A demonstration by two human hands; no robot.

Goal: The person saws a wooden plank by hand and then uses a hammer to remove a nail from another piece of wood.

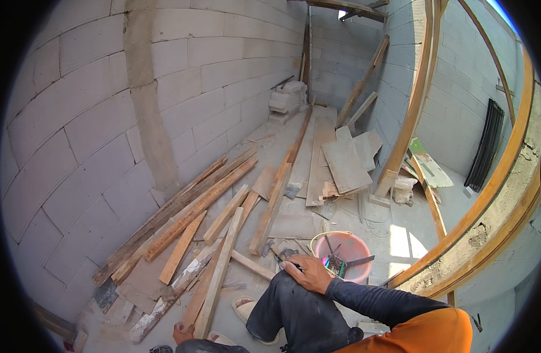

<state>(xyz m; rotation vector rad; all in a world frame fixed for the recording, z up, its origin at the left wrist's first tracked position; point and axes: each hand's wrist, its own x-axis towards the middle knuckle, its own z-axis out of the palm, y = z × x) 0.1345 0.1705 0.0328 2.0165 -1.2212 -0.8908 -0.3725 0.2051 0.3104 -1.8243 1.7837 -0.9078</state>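
Note:
At the lower edge, my left hand (pixel 183 333) is closed around the near end of a brown wooden board (pixel 203 296). A paler wooden batten (pixel 220 273) lies right along that board, its near end by my left knee. My right hand (pixel 309 274) rests on my bent right knee, fingers curled. Something dark shows under its thumb, and a slim tool-like piece (pixel 277 253) sticks out past the fingers; its kind is unclear. Just beyond the right hand stands a pink bucket (pixel 358 242) holding several hand tools, among them a flat dark blade.
Several timbers (pixel 201 202) lie along the block wall (pixel 94 123) at left. A long beam (pixel 273 207) runs away from me. Flat boards (pixel 346 160) and stacked blocks (pixel 288 100) lie farther back. A wood-framed opening (pixel 414 100) stands at right, with a black grille (pixel 486 146) beyond.

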